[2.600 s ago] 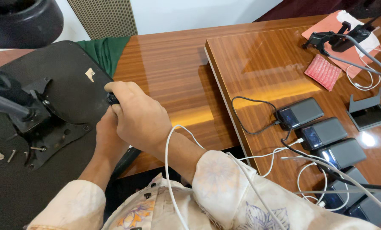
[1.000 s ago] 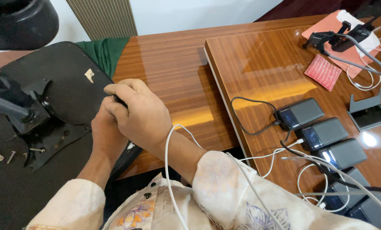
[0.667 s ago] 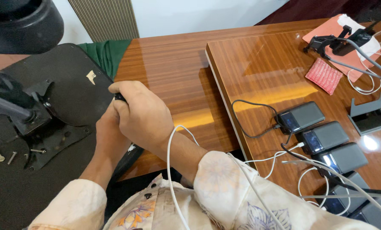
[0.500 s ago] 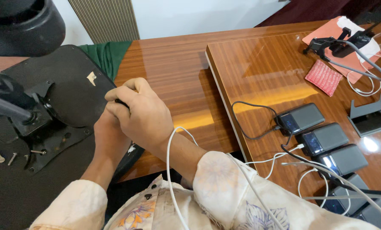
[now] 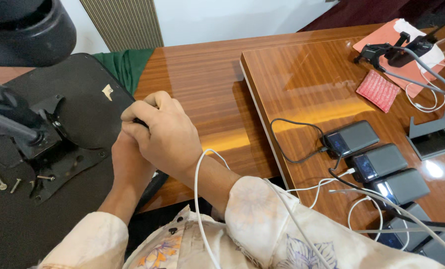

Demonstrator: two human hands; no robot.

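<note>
**Slip risk at the chair-base edge**

Both hands are bunched together at the right edge of the upturned black chair seat base, which lies on the table w/ its metal mechanism bracket up. The right hand is laid over the left hand, fingers curled shut around a small dark object, prob. a tool handle; its kind can't be told, as most of it is hidden under the knuckles. What the left hand grips can't be seen either.

Risks, as judged from this view:

- Slip: since the grip is stacked and the dark object barely shows, a sudden give could send the knuckles into the bracket's edges.
- Lost hardware: loose screws are left bare on the seat base, near left of the bracket. If the base gets jolted or tipped they could roll off.
- Snag: a white cable is looped over the right forearm. A hard pull could drag it, and w/ it whatever sits at its hidden far end.
- Base shift: the seat appears to overhang the table's near edge, so heavy pressure there could tilt it.

The power banks and their leads at near right lie well apart from the hands, so little threat is seen there.
</note>
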